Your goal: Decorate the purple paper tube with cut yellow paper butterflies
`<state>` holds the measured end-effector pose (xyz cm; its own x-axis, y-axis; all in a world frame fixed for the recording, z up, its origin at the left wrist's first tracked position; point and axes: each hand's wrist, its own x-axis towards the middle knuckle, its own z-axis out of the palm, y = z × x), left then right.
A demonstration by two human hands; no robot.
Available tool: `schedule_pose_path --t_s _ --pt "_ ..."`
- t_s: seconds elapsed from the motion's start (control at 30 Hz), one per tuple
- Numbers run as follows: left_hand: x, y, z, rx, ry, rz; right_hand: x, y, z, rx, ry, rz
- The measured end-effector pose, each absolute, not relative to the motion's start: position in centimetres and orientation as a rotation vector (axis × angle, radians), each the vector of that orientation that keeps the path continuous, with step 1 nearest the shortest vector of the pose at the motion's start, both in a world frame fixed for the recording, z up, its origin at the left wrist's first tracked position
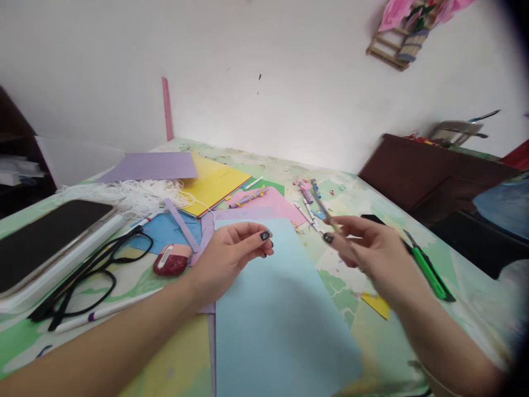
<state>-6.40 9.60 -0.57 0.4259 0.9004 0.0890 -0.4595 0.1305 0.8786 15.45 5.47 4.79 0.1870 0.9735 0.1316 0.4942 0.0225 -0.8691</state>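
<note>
My left hand (235,251) hovers over a light blue sheet of paper (281,309), its thumb pressed to its curled fingers. Whatever may be in that pinch is too small to see. On the right, my right hand (367,248) is closed around a thin greyish stick (326,211), which points up and away and is blurred. Below this hand, a small yellow paper scrap (376,305) lies on the table. A dark red and pink earbud case (172,259) rests left of my left wrist.
Black glasses (111,262), a phone (49,237) and white string (128,196) lie on the left. Behind are purple (152,167), yellow (219,179) and pink (273,204) papers. Small rolled papers (306,193) lie at the back. A green cutter (427,270) lies at right.
</note>
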Motion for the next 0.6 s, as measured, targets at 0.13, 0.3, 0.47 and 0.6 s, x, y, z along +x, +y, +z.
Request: schedule_pose_path --t_s 0.13,0.3,0.47,0.6 --pt "-6.5 9.4 -0.6 1.056 0.536 1.089 11.4 6.2 2.1 -1.367 -1.579 0.672" --pt "-6.4 9.2 -0.4 1.035 0.624 1.129 10.0 6.5 -0.9 -1.308 -1.781 0.351" --pt "-6.3 9.2 -0.9 1.101 0.697 1.103 10.6 6.1 -2.1 -1.277 -1.864 0.267" --pt "-6.3 9.2 -1.5 1.171 0.735 1.088 10.7 6.0 -2.3 -1.269 -1.893 0.189"
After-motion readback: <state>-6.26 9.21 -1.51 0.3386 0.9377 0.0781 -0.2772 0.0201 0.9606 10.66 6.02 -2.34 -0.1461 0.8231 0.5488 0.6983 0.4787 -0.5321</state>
